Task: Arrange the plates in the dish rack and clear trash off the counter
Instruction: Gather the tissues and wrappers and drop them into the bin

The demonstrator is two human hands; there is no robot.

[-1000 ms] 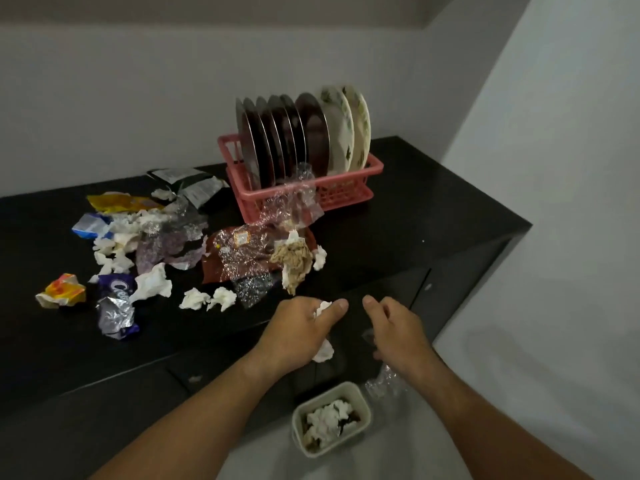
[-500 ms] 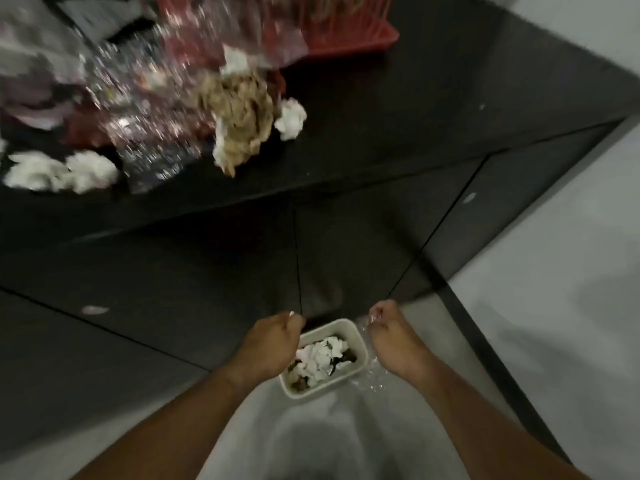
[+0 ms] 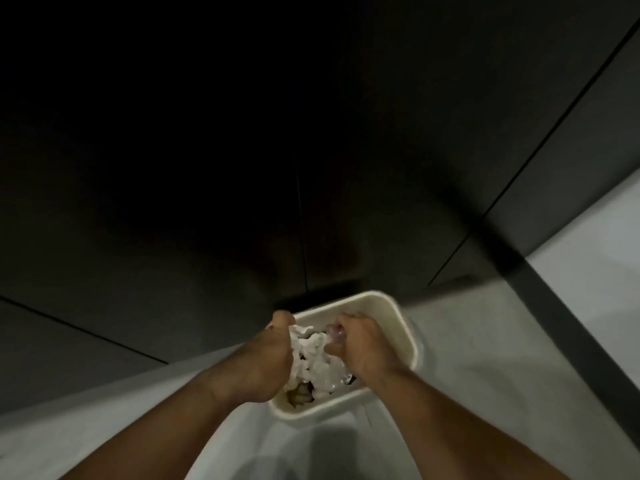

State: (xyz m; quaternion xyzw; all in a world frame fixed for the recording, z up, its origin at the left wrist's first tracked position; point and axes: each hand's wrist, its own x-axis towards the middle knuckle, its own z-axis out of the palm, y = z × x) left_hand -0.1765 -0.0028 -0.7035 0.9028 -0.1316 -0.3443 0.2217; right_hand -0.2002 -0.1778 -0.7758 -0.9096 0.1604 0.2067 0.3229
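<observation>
Bin [image 3: 406, 327]: cream, lower centre, sitting on the floor against the dark cabinet [image 3: 207, 168].
Left hand [image 3: 273, 355]: gripping a tissue [image 3: 311, 348].
Right hand [image 3: 360, 344]: pinching clear wrap [image 3: 337, 330].
Both are hanging over the bin's mouth, likely so the trash lands inside.

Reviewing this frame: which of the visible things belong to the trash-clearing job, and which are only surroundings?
Part of the job:
- left hand, gripping crumpled white tissue
- right hand, pinching clear plastic wrap
- white bin, under both hands, trash already inside

Only surroundings:
- dark cabinet doors
- pale floor
</observation>
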